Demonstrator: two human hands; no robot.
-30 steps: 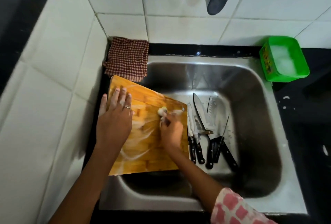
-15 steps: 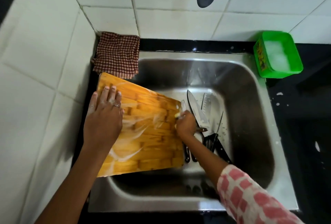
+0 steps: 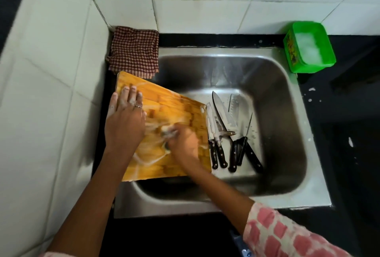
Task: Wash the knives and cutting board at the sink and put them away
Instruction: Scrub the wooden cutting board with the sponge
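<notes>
Early stage: left hand [image 3: 124, 121] flat on soapy cutting board [image 3: 164, 113] centre-left over sink [image 3: 287, 191], right hand [image 3: 183, 143] gripping scrubber [image 3: 167, 132]; knives [image 3: 226, 133] in basin unrinsed, nothing put away.

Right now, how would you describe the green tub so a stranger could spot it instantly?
Start at the steel sink and go to its far right corner, where the black counter begins. The green tub sits there, rectangular and holding white foam. It is the only bright green item; the checked cloth lies at the opposite corner.
</notes>
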